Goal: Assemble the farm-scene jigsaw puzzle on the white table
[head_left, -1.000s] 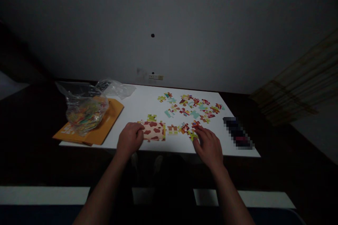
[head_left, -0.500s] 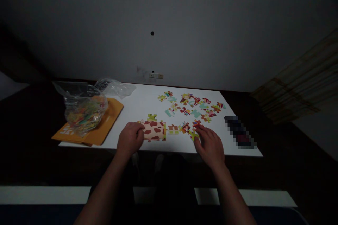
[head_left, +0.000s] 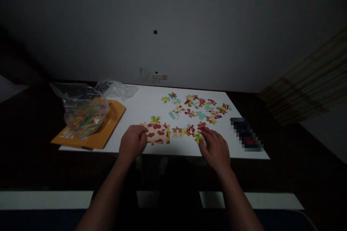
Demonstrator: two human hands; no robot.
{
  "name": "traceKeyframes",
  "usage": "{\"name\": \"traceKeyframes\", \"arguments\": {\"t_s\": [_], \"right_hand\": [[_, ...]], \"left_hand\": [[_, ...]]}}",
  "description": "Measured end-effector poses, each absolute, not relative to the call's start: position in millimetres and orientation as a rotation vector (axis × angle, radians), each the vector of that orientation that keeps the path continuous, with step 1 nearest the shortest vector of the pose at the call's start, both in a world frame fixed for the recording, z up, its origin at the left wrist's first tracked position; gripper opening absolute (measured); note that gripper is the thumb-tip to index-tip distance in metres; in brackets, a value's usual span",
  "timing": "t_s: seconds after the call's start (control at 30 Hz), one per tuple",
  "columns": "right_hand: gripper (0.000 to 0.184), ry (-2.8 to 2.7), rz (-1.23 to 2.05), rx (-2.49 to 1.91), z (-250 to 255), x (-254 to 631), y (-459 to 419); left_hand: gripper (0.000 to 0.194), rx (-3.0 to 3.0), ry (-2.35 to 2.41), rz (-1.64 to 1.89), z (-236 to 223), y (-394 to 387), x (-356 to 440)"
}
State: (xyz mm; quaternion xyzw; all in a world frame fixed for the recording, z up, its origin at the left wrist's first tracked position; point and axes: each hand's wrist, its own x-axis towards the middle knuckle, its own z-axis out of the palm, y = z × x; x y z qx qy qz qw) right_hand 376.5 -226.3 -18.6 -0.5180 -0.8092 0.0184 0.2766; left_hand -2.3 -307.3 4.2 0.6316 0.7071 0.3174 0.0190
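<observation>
Only the view has shifted slightly. Lower centre, the left hand (head_left: 132,142) touches the block (head_left: 159,134), long axis left-right, grip unclear; the right hand (head_left: 217,148), fingers slightly parted, seemingly touches the green piece (head_left: 198,137).

Wearer, own body from above: bare left hand (head_left: 132,142) and bare right hand (head_left: 216,148), dark cloth legwear, pale footwear.
Both hands ungloved, broad-backed, fingers rounded; thumbs distinct. Slim bare left forearm (head_left: 108,191) and slim bare right forearm (head_left: 236,195): narrow at wrist, thicker toward the lower frame edge, which crops them; uncovered as far as visible. Near-black, plain-looking cloth legwear (head_left: 177,187) over the legs, likely trousers; seams, folds and cut lost in shadow. Below, two narrow, pale greyish shoe-like shapes, left (head_left: 138,163) and right (head_left: 163,164), blunt at the toe; material and fastening too dim to read.
</observation>
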Motion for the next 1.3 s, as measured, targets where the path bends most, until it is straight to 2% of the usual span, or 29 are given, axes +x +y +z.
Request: {"name": "traceKeyframes", "arguments": {"t_s": [0.6,0.87,1.1,1.3], "right_hand": [[0.039,-2.176,0.077,-1.434,-15,374,-227],[0.039,-2.015,0.266,-1.400,-10,389,-211],[0.044,-2.117,0.061,-1.546,-9,397,-174],[0.040,-2.135,0.102,-1.545,-4,395,-176]], "left_hand": [[0.031,1.995,2.219,0.957,6,-308,-3],[0.032,1.971,2.247,0.977,3,-305,-6],[0.032,1.999,2.249,0.966,1,-306,-8],[0.032,2.007,2.248,0.943,0,-307,-10]]}}
